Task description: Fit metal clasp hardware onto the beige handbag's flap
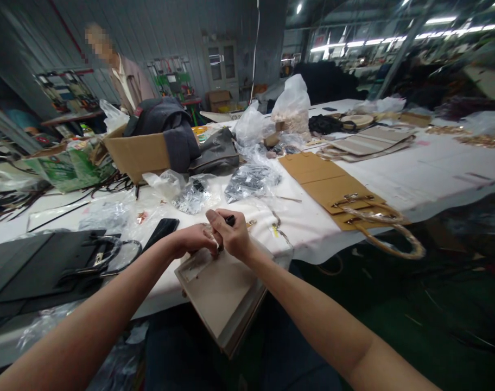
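A flat beige bag leans at the table's front edge, over my lap, with its upper edge under my hands. My right hand is closed around a tool with a black handle; its lower end points down at the bag and is mostly hidden, so its kind cannot be told. My left hand is closed at the bag's upper edge, thumb in front, touching the right hand. What lies under its fingers is partly covered. A black phone lies just left of my left hand.
Black bag pieces with handles lie at left. Brown bag panels with looped handles overhang the front edge at right. Behind are plastic-wrapped parts, a cardboard box of dark cloth and beige panels. A person stands beyond.
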`<state>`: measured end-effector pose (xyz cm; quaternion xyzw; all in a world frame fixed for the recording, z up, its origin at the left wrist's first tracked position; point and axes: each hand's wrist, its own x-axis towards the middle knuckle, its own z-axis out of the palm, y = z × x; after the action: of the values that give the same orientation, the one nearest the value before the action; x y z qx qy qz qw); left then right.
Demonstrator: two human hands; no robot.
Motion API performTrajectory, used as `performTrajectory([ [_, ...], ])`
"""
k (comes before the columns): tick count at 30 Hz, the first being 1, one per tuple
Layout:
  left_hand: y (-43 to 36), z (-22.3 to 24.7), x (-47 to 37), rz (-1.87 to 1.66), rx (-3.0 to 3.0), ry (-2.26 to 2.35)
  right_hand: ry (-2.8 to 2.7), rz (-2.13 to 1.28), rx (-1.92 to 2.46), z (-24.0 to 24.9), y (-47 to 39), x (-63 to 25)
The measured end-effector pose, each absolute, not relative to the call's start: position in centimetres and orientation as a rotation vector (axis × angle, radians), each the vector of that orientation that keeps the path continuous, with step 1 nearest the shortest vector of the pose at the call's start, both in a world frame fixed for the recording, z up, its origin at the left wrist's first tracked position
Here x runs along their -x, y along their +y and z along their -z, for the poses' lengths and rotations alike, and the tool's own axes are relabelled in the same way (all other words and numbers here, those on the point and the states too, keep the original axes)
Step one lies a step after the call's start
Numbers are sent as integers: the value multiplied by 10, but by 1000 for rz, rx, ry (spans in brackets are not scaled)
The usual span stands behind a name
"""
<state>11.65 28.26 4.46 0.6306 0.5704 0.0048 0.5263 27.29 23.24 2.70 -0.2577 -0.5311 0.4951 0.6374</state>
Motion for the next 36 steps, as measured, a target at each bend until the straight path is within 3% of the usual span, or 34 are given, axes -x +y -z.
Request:
performTrajectory([
  [22, 277, -44, -98, -47, -1585, 1171, -1147, -1169, 584, -24, 237, -274],
  [36, 279, -27, -111, -111, -1631, 1390, -1197, -1100, 670, -17, 227, -270],
])
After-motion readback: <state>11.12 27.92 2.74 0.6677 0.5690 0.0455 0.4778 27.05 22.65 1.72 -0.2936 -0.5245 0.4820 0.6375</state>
